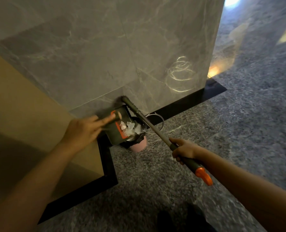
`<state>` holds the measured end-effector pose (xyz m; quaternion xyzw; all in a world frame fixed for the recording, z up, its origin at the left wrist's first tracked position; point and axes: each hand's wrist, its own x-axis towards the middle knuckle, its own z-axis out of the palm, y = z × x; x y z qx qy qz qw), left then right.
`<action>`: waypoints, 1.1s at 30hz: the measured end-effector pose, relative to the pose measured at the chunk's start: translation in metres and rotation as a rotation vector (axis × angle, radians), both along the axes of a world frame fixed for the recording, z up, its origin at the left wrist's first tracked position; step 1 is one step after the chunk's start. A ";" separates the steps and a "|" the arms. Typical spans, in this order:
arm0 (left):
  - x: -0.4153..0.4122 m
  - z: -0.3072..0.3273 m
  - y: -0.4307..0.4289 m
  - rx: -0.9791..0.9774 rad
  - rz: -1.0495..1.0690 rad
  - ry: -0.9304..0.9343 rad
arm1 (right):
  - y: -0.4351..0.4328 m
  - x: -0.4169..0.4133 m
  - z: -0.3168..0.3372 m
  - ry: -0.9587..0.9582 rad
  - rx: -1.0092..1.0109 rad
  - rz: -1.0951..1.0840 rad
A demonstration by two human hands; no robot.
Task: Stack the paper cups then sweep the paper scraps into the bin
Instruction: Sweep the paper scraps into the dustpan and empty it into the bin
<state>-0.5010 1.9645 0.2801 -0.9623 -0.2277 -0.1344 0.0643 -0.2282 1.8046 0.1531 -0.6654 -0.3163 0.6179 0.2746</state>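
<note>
Tipping over the bin (139, 144), the dustpan (119, 129) sits at the centre of everything, and the emptying turns on that one relation: the pan's open mouth hangs directly above the bin's black-lined rim, so the paper scraps (130, 128) can slide down out of it. From the left hand (85, 131) the pan lies at about three o'clock, touching the fingertips; that hand is clearly the nearer of the two. Its fingers (103, 120) are stretched long and close together toward the pan's short handle, but motion blur hides whether they are wrapped on it or only pressing against it, so I cannot tell.

White scraps lie bunched at the pan's lower edge, right at the bin's mouth, some seemingly already inside. The pink bin stands on the floor (222, 148) against the foot of the grey marble wall (105, 47).

Further right, the broom (155, 129) runs its long pole from eleven o'clock, head up against the wall above the pan, down to five o'clock. The right hand (184, 150) has its fingers curled tight around the pole's grey grip, just above the orange end cap. No paper cups are in sight.
</note>
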 end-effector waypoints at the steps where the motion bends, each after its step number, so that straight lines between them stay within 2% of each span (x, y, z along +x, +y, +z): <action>1: 0.003 0.004 0.002 0.029 -0.011 -0.029 | 0.001 0.000 0.001 0.006 -0.004 -0.002; 2: 0.007 0.005 -0.003 0.040 -0.062 -0.013 | 0.001 0.000 0.002 0.012 -0.009 -0.007; 5: 0.009 -0.019 -0.028 0.027 -0.285 0.223 | 0.000 -0.002 0.000 0.044 -0.020 -0.039; 8: 0.000 -0.029 -0.023 0.040 -0.278 0.347 | -0.004 0.004 -0.001 0.069 -0.038 -0.078; 13: 0.007 -0.034 -0.020 -0.038 -0.220 0.346 | -0.013 0.009 -0.005 0.024 -0.037 -0.054; 21: 0.011 -0.035 -0.030 0.006 -0.215 0.363 | -0.021 -0.004 -0.009 0.098 -0.054 -0.076; 27: 0.006 -0.018 -0.022 0.004 -0.037 0.226 | -0.016 -0.008 0.002 0.072 -0.049 -0.042; 31: 0.005 -0.013 -0.021 0.031 -0.018 0.221 | -0.014 -0.010 0.003 0.058 -0.038 -0.003; 33: 0.003 -0.011 -0.015 0.025 0.065 0.165 | -0.012 -0.010 0.003 0.052 -0.032 0.020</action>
